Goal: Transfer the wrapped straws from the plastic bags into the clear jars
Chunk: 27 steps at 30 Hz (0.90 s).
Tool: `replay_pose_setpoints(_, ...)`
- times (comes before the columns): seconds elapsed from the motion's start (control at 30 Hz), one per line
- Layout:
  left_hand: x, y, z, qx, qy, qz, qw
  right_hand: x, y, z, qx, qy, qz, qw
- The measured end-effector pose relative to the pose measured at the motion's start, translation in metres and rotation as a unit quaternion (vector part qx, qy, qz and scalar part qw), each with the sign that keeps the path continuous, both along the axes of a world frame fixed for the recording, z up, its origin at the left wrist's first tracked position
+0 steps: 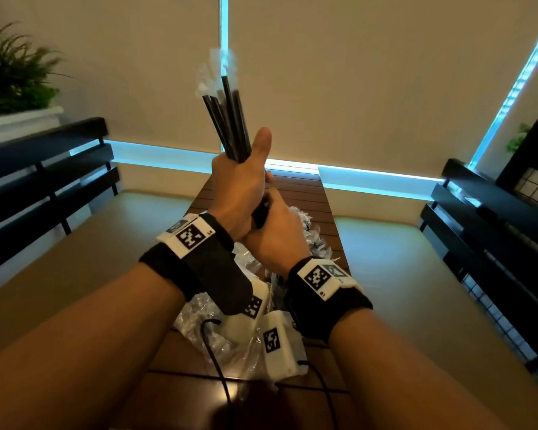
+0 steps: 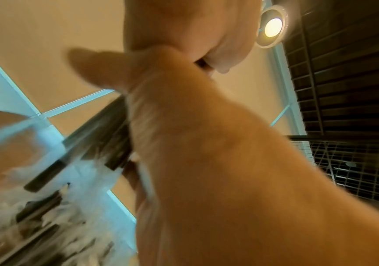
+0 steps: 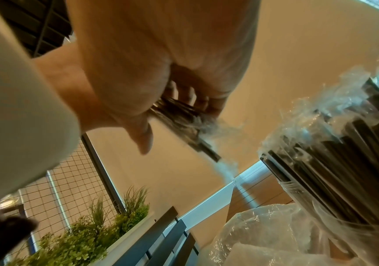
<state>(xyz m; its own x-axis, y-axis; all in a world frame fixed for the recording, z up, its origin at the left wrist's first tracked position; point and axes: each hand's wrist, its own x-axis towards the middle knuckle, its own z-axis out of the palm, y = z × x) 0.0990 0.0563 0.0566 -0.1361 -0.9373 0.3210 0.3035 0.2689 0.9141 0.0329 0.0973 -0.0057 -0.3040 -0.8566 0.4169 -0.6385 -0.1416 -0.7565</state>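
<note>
head: left hand [image 1: 236, 187] and right hand [image 1: 277, 234] both clench bundle of wrapped straws [image 1: 227, 119] upright above table [image 1: 308, 193] | left wrist: blurred; loose wrappers may slip | right wrist: jar [image 3: 343, 225] already crowded, ends could snag its rim

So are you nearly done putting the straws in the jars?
Partly. One clear jar already holds many wrapped straws. In hand now: the left hand and right hand together grip a bundle of black straws, raised above the table. Still left: that bundle has to go into a jar, and crumpled plastic bags lie below; whether they hold more straws can't be told.
</note>
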Motion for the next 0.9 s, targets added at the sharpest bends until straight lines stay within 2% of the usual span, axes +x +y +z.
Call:
replay_pose_setpoints(0.13,0.009,0.001,0.026,-0.1,0.024,-0.003,0.995,-0.005,0.003,-0.015,0.139,0.017,-0.031,0.99)
replay_pose_setpoints(0.27,0.012,0.009,0.028,-0.177,-0.006,-0.02,0.984,-0.003,-0.003,-0.009,0.169,-0.105,-0.014,0.98)
replay_pose_setpoints(0.33,0.011,0.011,0.017,-0.188,-0.038,-0.039,0.981,-0.001,-0.008,-0.001,0.164,-0.119,-0.004,0.979)
replay_pose_setpoints(0.47,0.003,0.005,-0.004,-0.184,-0.088,-0.04,0.978,0.005,-0.015,-0.001,0.177,0.003,0.014,0.984)
replay_pose_setpoints(0.6,0.001,-0.002,-0.014,-0.16,-0.097,-0.053,0.981,-0.013,0.006,0.0,0.232,0.033,-0.016,0.972)
replay_pose_setpoints(0.7,0.0,-0.012,-0.028,-0.133,-0.086,-0.071,0.985,-0.036,0.031,0.003,0.202,0.171,-0.109,0.958)
replay_pose_setpoints(0.73,-0.001,-0.016,-0.033,-0.125,-0.081,-0.075,0.986,-0.044,0.039,0.002,0.181,0.193,-0.147,0.953)
replay_pose_setpoints(0.8,-0.008,-0.021,-0.046,-0.116,-0.072,-0.082,0.987,-0.059,0.05,-0.004,0.172,0.196,-0.215,0.941)
replay_pose_setpoints(0.9,-0.024,-0.02,-0.063,-0.106,-0.077,-0.09,0.987,-0.074,0.062,-0.026,0.26,0.166,-0.245,0.919)
